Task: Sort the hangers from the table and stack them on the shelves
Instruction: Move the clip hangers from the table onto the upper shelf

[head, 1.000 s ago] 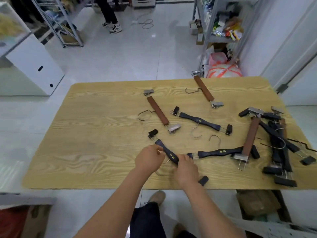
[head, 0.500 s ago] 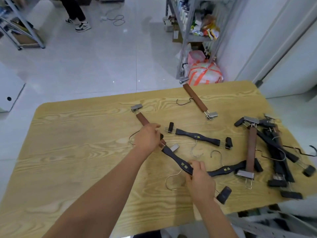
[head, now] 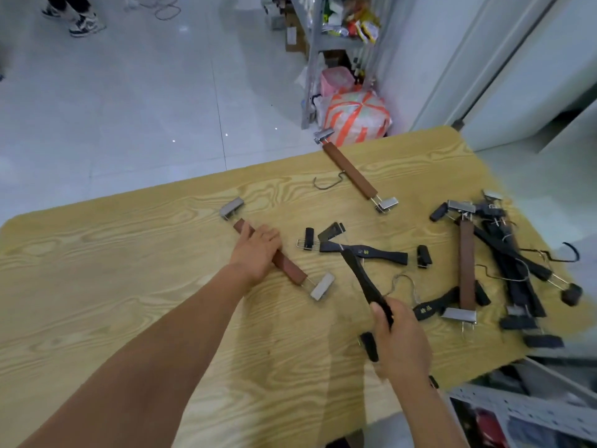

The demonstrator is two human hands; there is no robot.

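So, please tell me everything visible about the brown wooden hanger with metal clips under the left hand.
The brown wooden hanger is a straight reddish-brown bar, wood by its look, with a grey metal clip on thin wire at each end. It lies flat and diagonal on the pale wood-grain table. The left hand grips its middle, hiding any hook. Nothing else touches it.
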